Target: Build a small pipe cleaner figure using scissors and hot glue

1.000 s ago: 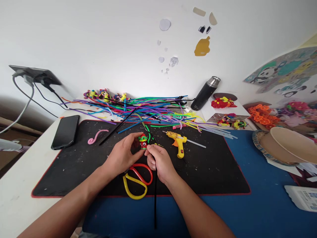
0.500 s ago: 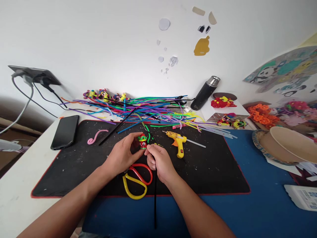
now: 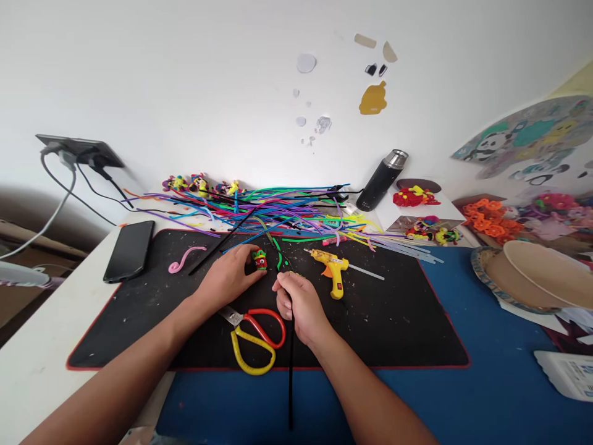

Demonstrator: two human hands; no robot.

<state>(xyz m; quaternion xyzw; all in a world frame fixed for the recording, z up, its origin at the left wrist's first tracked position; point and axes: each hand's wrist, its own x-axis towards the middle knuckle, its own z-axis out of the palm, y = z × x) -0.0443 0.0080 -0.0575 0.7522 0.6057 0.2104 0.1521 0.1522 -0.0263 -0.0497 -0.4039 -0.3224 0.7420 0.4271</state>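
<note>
Between the thumb and fingers of my left hand point(image 3: 230, 272) is a small red and green figure point(image 3: 260, 260) with an eye on it. My right hand point(image 3: 298, 301), a little to the right, pinches a black pipe cleaner point(image 3: 290, 377) that hangs down past the mat's front edge. The two hands are apart. Scissors point(image 3: 254, 339) with one red and one yellow handle lie below my left hand. Right of my right hand lies a yellow glue gun point(image 3: 334, 272) with a clear stick in its back. Green pieces point(image 3: 278, 252) lie just beyond my right hand.
Many coloured pipe cleaners point(image 3: 278, 207) are heaped along the wall. A phone point(image 3: 130, 250) and a pink curl point(image 3: 185, 258) lie left. At the back right stands a leaning black flask point(image 3: 380, 182); bowls point(image 3: 546, 272) sit far right on the blue surface.
My left hand has moved left with the figure, away from my right hand. More of the scissors' blades shows. The whole view has shifted slightly.
</note>
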